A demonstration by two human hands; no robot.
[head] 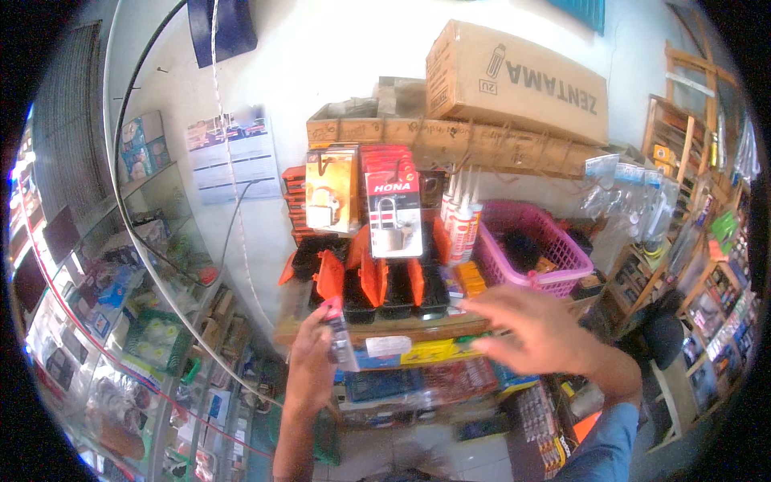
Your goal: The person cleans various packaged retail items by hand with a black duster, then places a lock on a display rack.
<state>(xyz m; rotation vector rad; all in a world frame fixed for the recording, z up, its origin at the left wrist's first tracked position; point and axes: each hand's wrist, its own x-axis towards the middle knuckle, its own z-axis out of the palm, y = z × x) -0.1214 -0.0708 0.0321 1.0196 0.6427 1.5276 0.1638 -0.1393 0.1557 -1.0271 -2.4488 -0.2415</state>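
Observation:
In my left hand [314, 352] is a blister-packed padlock [341, 337], held at its red card edge and turned nearly side-on. My right hand [530, 328] hangs with fingers apart and nothing between them, just right of the shelf's front edge. Ahead hangs a row of carded padlocks [395, 220] with red tops, a silver padlock on the front card. Left of it hang yellow-carded padlocks [332, 193]. Below them stand black plastic bins [397, 295] with orange flaps.
White sealant cartridges [464, 229] stand beside a pink plastic basket [533, 271]. A large cardboard box [518, 84] rests on a wooden divided tray [446, 141] above. A glass display case [174, 235] is at the left, and a white cable [181, 325] crosses in front of it.

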